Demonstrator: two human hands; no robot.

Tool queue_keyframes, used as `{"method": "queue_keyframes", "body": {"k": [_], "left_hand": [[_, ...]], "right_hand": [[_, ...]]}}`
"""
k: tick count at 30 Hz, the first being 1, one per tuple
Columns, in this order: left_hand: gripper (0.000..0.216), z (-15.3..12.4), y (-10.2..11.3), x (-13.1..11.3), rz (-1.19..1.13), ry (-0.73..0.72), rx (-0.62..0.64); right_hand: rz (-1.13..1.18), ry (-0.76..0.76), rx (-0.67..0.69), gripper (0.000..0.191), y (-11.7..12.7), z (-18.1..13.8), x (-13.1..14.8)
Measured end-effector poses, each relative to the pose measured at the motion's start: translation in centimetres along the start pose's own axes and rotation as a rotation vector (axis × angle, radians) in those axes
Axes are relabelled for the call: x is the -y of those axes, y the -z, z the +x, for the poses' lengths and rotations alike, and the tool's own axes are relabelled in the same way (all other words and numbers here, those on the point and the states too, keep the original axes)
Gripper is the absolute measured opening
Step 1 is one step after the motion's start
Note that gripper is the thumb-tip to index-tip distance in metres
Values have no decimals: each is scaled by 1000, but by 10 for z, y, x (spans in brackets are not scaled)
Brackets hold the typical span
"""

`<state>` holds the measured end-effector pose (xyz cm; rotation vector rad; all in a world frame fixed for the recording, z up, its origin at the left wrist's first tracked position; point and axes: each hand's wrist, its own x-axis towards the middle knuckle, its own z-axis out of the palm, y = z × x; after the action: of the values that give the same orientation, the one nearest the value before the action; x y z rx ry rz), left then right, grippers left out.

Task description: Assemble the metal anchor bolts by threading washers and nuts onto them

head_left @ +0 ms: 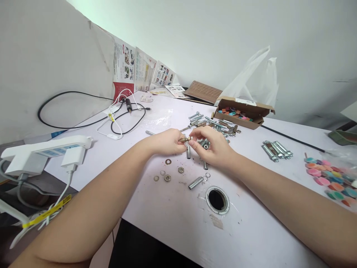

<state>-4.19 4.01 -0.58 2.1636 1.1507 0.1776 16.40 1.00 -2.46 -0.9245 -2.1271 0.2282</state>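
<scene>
My left hand (172, 141) is closed around a brass-coloured bolt (182, 140) above the middle of the table. The thumb and fingers of my right hand (210, 143) pinch a small nut (189, 138) at the bolt's end; part of it is hidden by the fingertips. Just beneath the hands lie metal sleeves, one silver sleeve (188, 152) among them. Closer to me are a flat washer (168, 162), hex nuts (167, 178), thin rings (206, 176) and another sleeve (195, 182). Behind my right hand spreads a pile of expansion bolts (220, 124).
An open cardboard box (240, 119) holds coloured pieces. Assembled expansion bolts (276, 150) lie at right, beside a clear bag of coloured discs (331, 178). A round hole (217, 200) pierces the tabletop. At left are a power strip (50, 149) and tangled cables (111, 115).
</scene>
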Motion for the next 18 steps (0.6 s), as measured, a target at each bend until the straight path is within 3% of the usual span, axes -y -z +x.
{"method": "queue_keyframes", "body": {"k": [2,5,11,15,18], "left_hand": [[25,0,0,-1,1,-5,0],[24,0,-1,-2,-21,-5,3],[26,1,-2,-4,-59,-8,38],[30,1,0,-4,-60,-17,28],[29,1,0,-3,-71,-19,31]], "right_hand": [[-62,28,20,19,-1,0,-3],[-100,-24,61,41,-2,-1,-4],[-37,43,45,16,-1,-4,-2],[-68,36,186,39,-3,-5,-4],[-38,-2,94,22,-3,-5,-4]]}}
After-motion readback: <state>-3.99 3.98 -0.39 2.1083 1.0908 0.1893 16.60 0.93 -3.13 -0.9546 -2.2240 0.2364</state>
